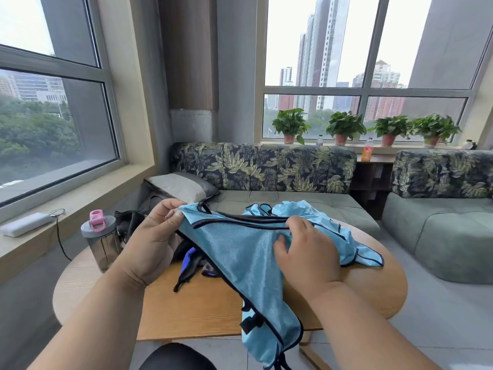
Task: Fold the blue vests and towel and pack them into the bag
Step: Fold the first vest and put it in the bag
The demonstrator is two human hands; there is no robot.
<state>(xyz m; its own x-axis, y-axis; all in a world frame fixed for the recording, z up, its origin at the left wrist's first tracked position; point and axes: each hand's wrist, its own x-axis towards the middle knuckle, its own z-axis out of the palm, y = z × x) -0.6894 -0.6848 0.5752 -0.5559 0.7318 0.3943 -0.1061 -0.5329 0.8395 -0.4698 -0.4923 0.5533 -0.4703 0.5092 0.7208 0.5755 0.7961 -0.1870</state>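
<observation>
A light blue mesh vest [240, 252] with dark piped edges is stretched between two hands above a wooden tabletop [202, 311] of pale grain with rounded ends. The fabric is thin, slightly shiny and finely woven; its lower part drapes over the near edge of the tabletop and hangs down past it, with black markings on the hanging panel. The left hand [157, 236] is raised at the left, palm turned toward the camera, its fingers [170, 209] curled and pinching a top corner of the vest. The right hand [306, 249] lies back upward on the cloth, fingers bent and gripping the dark trim and a bunch of fabric beneath it.

Behind the right hand a second heap of the same light blue cloth [333, 231] lies crumpled on the far right of the tabletop, one corner trailing toward the right edge. Under the held vest, at the left centre, sits something dark with a purple-blue patch and a black strap [192, 265]; it may be the bag, but it is mostly covered and I cannot tell.

A translucent grey water bottle [102, 241] with a pink lid catch stands upright on the far left of the tabletop. The near centre of the wood is bare. A grey-green sofa [293, 201] with a leaf-print back runs behind, and a white power bank [26, 224] rests on the window sill at the left.
</observation>
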